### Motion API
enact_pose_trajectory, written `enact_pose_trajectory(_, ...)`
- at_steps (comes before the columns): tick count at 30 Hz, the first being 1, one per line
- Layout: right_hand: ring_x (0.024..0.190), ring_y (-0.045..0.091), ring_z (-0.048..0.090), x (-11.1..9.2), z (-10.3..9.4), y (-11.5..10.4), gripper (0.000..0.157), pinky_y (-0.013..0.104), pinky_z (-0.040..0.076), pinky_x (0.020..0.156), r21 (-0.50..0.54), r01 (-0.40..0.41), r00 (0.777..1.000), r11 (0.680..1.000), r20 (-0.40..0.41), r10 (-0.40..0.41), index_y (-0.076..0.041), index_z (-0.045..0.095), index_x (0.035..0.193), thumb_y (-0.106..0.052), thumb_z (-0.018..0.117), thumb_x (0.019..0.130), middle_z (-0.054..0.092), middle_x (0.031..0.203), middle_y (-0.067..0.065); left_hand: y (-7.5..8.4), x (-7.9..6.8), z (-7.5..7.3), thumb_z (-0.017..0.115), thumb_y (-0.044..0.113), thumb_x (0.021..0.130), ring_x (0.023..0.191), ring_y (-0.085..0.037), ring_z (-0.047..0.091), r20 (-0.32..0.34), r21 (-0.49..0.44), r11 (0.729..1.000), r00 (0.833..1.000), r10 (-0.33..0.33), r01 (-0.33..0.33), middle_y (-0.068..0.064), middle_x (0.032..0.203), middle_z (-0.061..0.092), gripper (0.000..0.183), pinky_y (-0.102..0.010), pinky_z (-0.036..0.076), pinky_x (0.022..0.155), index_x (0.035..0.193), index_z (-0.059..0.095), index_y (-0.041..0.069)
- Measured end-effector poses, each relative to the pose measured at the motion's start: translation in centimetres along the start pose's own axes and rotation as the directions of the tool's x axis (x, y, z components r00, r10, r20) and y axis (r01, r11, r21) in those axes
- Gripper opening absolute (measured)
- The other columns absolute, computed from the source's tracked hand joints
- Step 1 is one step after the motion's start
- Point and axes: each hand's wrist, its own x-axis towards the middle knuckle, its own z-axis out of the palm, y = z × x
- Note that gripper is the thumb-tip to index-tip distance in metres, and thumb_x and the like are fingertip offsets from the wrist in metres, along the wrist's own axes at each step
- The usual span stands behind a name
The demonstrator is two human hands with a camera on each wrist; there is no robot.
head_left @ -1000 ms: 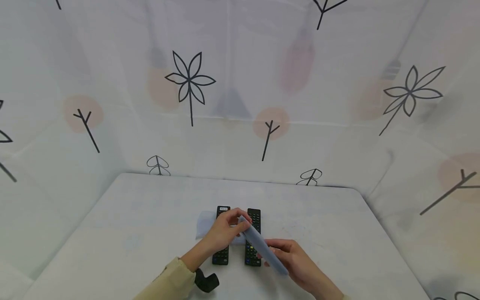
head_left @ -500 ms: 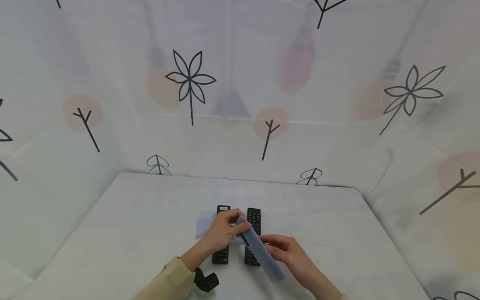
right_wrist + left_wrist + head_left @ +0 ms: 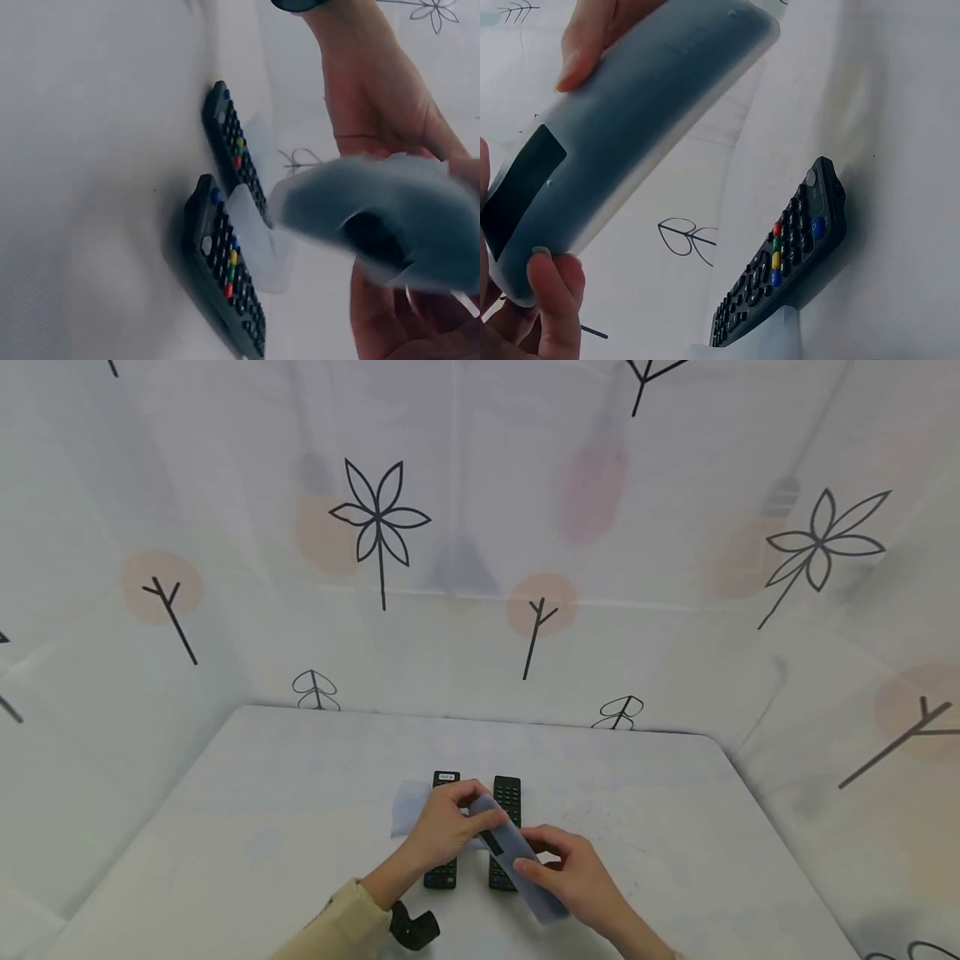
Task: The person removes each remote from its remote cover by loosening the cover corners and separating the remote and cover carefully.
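Observation:
Both hands hold a remote control in a translucent bluish cover (image 3: 543, 903), slanted above the table in the head view. My left hand (image 3: 448, 821) pinches its upper end, thumb on top. My right hand (image 3: 573, 868) grips its side around the middle, thumb across the face. In the left wrist view, a dark rectangular opening shows in the smooth cover (image 3: 652, 112) near the left fingers. Beneath the hands lie two black remote controls, the left remote (image 3: 441, 878) partly hidden by the left hand and the right remote (image 3: 507, 792) partly hidden by the held one.
A pale bluish translucent sheet-like piece (image 3: 407, 808) lies by the left remote, and another pale piece (image 3: 259, 247) shows by the remotes in the right wrist view. A black curved device (image 3: 415, 929) sits at the left wrist. Patterned cloth (image 3: 480, 652) surrounds the white table (image 3: 300, 793).
The covered remote has rolled in the hands, so its broad face and dark opening now show. My right hand moved slightly up, its thumb now over the face.

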Motion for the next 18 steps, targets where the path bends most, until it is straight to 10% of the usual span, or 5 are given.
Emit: enact_pose_trajectory(18,0.107,0.025,0.063,0.4,1.1,-0.2,0.040,0.034,0.054,0.088,0.120,-0.061,0.996,0.991,-0.053,0.068,0.001,0.062,0.127,-0.018,0.072,0.093,0.065,0.121,0.012,2.4,-0.4,-1.3,0.082,0.012,0.083,0.078,-0.012,0.059,-0.002,0.018,1.000,1.000,0.012,-0.011,-0.002,0.102,0.067,0.039,-0.023,0.048,0.059,0.118,0.065,0.010)
